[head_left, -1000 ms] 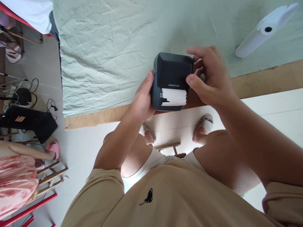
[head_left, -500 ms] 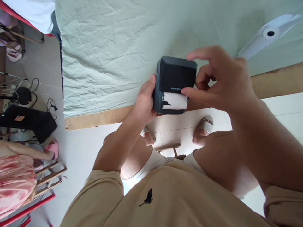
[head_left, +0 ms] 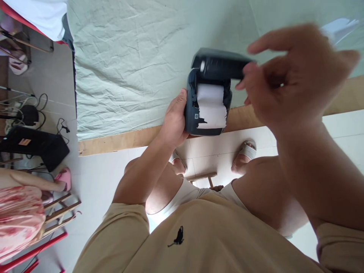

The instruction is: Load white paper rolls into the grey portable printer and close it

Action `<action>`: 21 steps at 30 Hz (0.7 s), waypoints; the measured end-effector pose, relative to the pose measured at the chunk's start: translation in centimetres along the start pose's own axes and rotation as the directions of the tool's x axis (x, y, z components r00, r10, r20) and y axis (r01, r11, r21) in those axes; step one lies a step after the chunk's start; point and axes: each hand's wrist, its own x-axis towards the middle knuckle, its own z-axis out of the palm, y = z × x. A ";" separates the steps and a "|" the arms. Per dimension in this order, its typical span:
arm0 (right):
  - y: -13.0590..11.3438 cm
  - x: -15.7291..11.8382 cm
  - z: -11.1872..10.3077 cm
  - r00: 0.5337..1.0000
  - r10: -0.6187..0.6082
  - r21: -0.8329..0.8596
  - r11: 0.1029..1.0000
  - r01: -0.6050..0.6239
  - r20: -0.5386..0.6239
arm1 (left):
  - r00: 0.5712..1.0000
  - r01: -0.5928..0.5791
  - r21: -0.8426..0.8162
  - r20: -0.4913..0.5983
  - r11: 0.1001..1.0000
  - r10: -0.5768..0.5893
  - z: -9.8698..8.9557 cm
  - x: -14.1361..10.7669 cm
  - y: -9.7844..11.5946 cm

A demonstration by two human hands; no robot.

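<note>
Left hand [head_left: 174,119] grasped the dark printer [head_left: 191,123] by its side at the table's wooden edge [head_left: 122,140]; lid [head_left: 224,67] stood raised, white paper [head_left: 212,108] exposed; right hand [head_left: 290,79] blurred at lid's corner, pinch or mere touch undetermined

One printer [head_left: 193,123], one lid [head_left: 223,67], two hands: one left hand [head_left: 174,119], one right hand [head_left: 295,79].
Two pieces of white paper: one paper strip [head_left: 212,108] in the printer, one sheet [head_left: 341,29] partly hidden. One green cloth [head_left: 127,68], one table [head_left: 119,141], two grey sandals [head_left: 248,151], one tan shirt [head_left: 216,239].
</note>
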 end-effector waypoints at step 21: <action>0.8 2.4 0.0 0.913 0.146 0.424 0.850 -0.313 0.382 | 0.999 -0.018 0.026 0.030 1.000 0.017 -0.4 -0.2 0.3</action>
